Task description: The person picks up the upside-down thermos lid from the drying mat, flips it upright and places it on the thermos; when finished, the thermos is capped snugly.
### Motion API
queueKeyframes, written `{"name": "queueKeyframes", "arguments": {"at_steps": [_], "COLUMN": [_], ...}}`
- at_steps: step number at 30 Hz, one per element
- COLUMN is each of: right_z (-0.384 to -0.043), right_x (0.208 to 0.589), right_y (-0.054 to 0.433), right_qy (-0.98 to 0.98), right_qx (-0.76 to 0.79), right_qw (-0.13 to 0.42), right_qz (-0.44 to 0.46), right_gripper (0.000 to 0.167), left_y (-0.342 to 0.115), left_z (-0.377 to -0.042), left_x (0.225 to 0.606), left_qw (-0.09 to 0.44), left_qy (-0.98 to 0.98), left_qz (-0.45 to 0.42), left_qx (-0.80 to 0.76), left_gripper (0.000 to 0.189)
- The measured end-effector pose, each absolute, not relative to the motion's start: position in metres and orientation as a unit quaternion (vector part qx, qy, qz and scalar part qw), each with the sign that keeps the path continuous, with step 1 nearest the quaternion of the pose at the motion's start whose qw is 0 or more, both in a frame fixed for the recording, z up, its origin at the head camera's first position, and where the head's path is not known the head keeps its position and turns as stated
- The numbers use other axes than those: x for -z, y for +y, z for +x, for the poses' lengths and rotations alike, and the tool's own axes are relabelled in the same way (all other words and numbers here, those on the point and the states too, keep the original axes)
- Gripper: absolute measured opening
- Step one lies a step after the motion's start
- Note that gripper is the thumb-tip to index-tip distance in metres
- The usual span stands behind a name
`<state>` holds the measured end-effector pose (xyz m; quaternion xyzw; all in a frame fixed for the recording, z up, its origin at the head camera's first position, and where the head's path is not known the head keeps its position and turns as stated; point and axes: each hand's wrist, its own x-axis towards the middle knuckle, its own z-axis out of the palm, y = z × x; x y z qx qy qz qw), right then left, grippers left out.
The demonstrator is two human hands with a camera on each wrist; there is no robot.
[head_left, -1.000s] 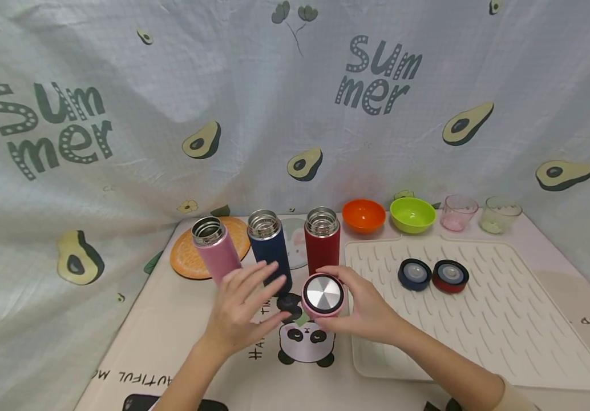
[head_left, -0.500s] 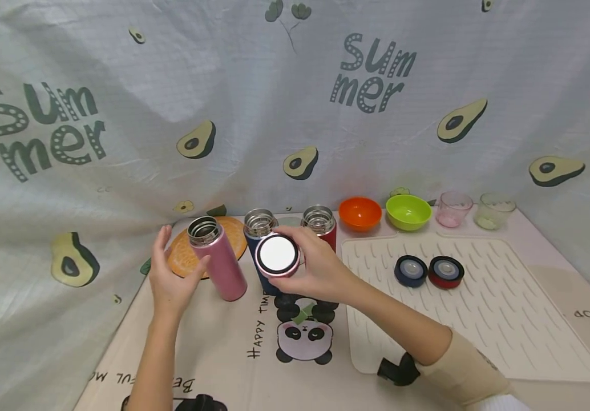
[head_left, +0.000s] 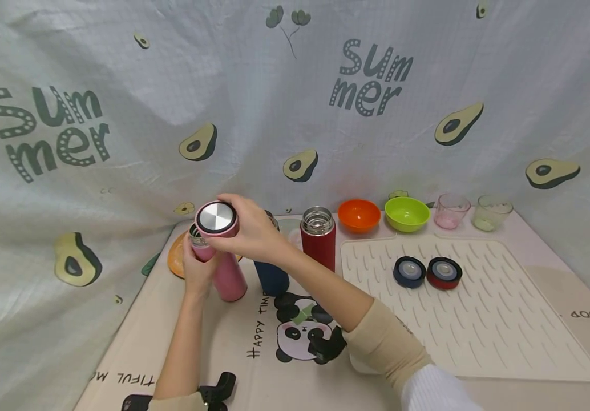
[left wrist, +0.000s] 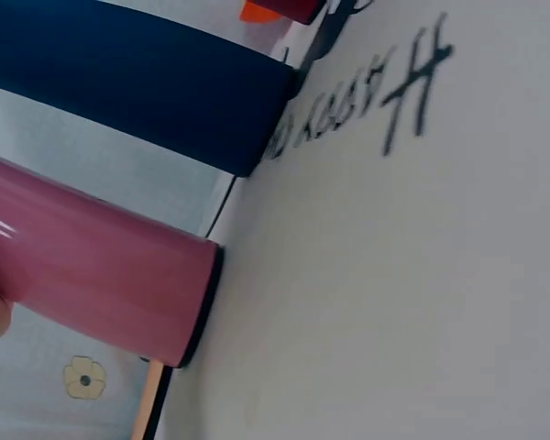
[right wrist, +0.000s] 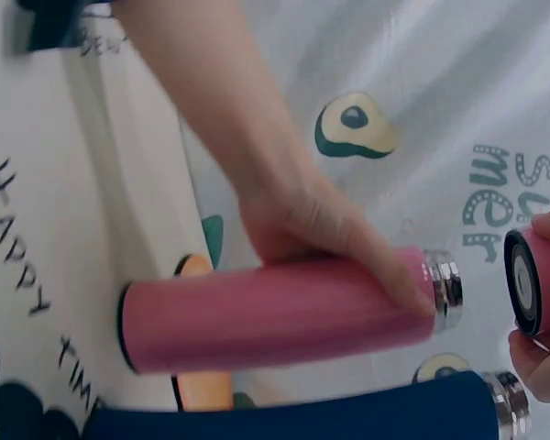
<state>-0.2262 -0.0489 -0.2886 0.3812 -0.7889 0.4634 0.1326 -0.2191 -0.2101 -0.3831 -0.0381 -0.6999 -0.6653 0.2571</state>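
On the left, the person's left hand (head_left: 198,273) grips the upper body of a glossy pink cylindrical bottle (head_left: 230,281) that stands upright on the pale printed table (head_left: 274,388), its silvery metal neck uncovered, a black band round its base. Just off the bottle's mouth, the right hand (head_left: 255,233) holds a round pink lid (head_left: 216,217) with a shiny silver top ringed in black, its black-rimmed underside towards the neck. Next come a navy cylindrical bottle (head_left: 271,279), partly hidden, and a deep-red cylindrical bottle (head_left: 318,246). Farther right, a navy round lid (head_left: 409,272) and a red-and-black round lid (head_left: 444,273) lie side by side on a cream ridged mat (head_left: 495,337).
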Motion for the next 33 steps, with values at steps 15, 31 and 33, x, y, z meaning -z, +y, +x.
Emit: {"name": "queueKeyframes", "arguments": {"at_steps": [15,31,33], "right_z": [-0.242,-0.247,-0.248], "right_x": [0.302,0.333,0.337], "right_y": [-0.102,-0.112,-0.113], "right_qy": [-0.812,-0.757,-0.755], "right_qx": [-0.462,-0.578,-0.578], "right_qw": [0.095,0.117,0.128], "right_qz": [0.343,0.281,0.282], "right_gripper": [0.070,0.068,0.069], "left_y": [-0.198,-0.205,-0.204], "left_z": [-0.214,-0.216,-0.217], "left_x": [0.385,0.392,0.392], "left_qw": [0.320,0.345,0.347], "left_qy": [-0.673,-0.676,-0.678], "left_qz": [-0.025,-0.156,-0.152], "left_qx": [0.666,0.633,0.630], "left_gripper": [0.050,0.050,0.046]}}
